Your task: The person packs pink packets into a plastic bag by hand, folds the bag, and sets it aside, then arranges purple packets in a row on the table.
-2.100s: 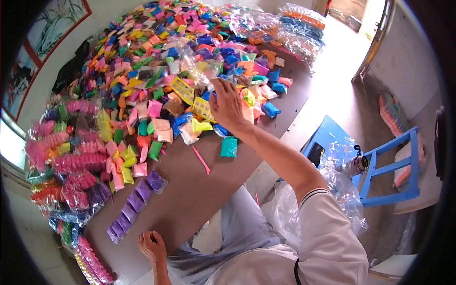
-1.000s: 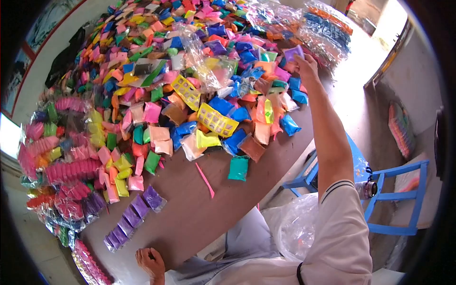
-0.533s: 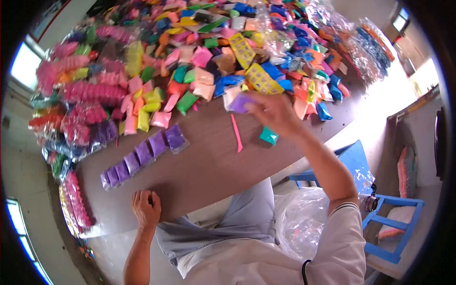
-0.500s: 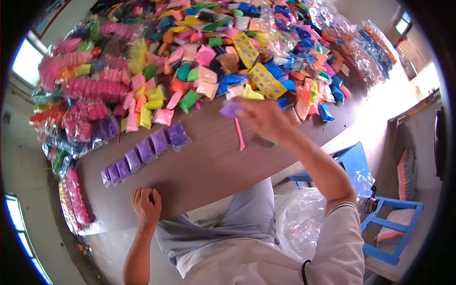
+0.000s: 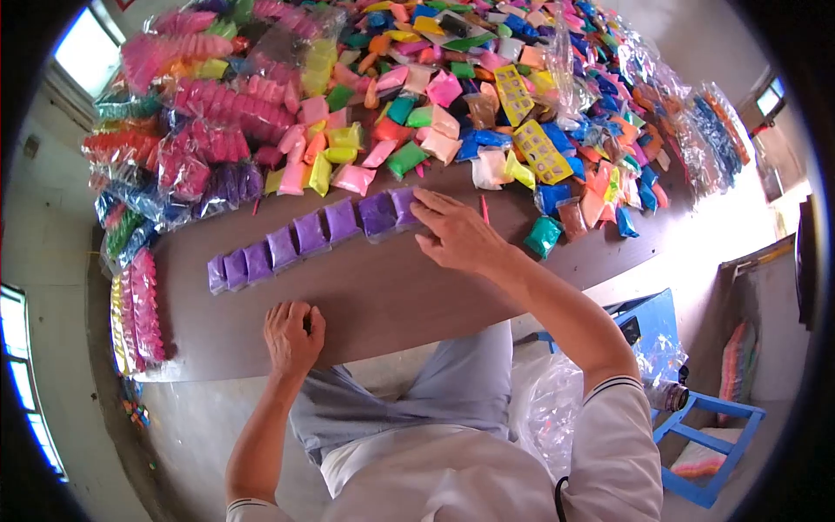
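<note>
A slanting row of several small purple packets (image 5: 310, 232) lies on the brown table (image 5: 374, 304). At the right end of the row, my right hand (image 5: 457, 230) has its fingertips on the last purple packet (image 5: 404, 207), which lies beside its neighbour. My left hand (image 5: 294, 335) rests at the table's near edge, below the row, with its fingers curled in and nothing visible in them. Just past my right hand, part of a pink stick (image 5: 484, 210) shows.
A large heap of colourful packets (image 5: 417, 113) covers the far side, with yellow sheets (image 5: 541, 151) on it. Bundled pink packets (image 5: 143, 304) hang at the left edge. A green packet (image 5: 543, 237) lies right of my right hand. A blue stool frame (image 5: 709, 444) stands lower right.
My right hand has brought the purple packet down to the right end of the row. A green packet it covered before now shows. The whole view has shifted slightly.
</note>
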The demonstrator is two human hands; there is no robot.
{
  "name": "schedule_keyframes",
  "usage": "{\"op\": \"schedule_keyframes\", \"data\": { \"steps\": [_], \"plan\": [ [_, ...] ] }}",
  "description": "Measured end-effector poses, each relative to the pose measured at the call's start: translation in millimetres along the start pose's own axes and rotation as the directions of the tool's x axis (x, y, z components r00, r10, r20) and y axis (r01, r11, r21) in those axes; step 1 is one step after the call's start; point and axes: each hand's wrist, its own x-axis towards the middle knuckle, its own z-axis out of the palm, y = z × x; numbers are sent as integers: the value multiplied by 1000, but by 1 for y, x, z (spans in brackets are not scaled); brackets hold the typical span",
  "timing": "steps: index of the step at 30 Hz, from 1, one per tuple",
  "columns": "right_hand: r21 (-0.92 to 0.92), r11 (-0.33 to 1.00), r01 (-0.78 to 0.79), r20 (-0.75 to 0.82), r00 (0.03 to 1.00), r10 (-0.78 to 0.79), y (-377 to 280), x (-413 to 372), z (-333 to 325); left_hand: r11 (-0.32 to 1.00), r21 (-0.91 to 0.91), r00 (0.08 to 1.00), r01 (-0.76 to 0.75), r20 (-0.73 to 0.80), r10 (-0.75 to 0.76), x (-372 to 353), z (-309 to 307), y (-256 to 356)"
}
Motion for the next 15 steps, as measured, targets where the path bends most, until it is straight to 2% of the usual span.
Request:
{"op": "schedule_keyframes", "data": {
  "steps": [2,4,5,7,8,10,11,13,15],
  "plan": [
    [12,999,-37,31,999,37,1,-1,-1,1000,-6,1000,-5,3,5,0,0,-2],
    [58,978,-199,43,980,196,4,1,6,1000,-15,1000,-13,4,13,-1,2,-2],
    [54,978,-199,41,979,197,0,5,6,999,-24,1000,-23,-16,23,-1,3,-3],
    [42,949,-311,-4,950,312,-13,12,8,999,-28,999,-33,-34,32,-1,2,-3],
    [42,950,-310,-6,950,311,-18,13,11,999,-29,999,-34,-34,33,-1,1,-2],
    [-118,953,-278,54,957,286,-25,14,16,999,-33,999,-36,-36,34,1,1,-1],
    [-121,953,-279,54,956,287,-23,13,24,998,-39,998,-41,-45,39,1,1,-1],
    [-226,951,-213,-76,977,201,-20,8,38,997,-54,997,-51,-52,48,-2,1,-2],
    [-222,942,-252,-27,967,252,-26,14,30,999,-32,998,-38,-54,36,-1,1,-2]
  ]
}}
